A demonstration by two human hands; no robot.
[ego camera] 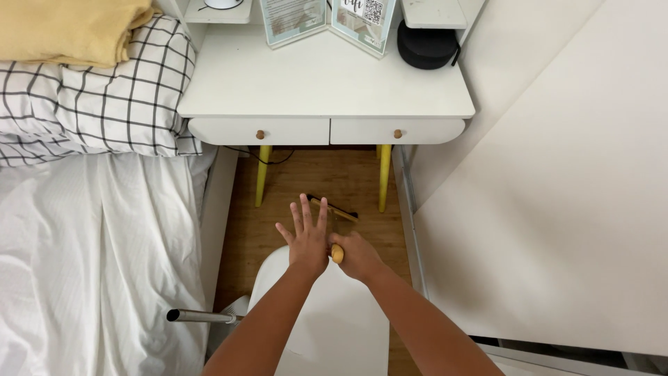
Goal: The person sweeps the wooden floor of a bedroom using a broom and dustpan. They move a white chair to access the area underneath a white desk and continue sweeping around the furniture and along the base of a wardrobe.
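I read the right hand (356,255) as closed around a small rounded yellow-tan object (337,253), of which only the end facing the left hand shows; what the object is cannot be determined from this view. The left hand (306,237) is fully open, fingers spread and pointing toward the desk, palm down, holding nothing; its thumb side sits just beside or touching the yellow-tan object. Both hands hover above the front edge of a white chair seat (334,327), over the wood floor (348,177). The relation that matters: a thin wooden stick-like item (335,209) lies on the floor just beyond the fingertips, between the two yellow legs (385,177) of the white desk (320,83) and below its front edge. Its long axis runs diagonally, near end toward the left fingertips, far end toward the right-hand desk leg. I judge the left hand nearer to it, its middle fingers almost overlapping the near end in the view; height separation cannot be told. A bed (90,264) with white sheets flanks the left side, and a metal tube (202,317) projects near the chair.
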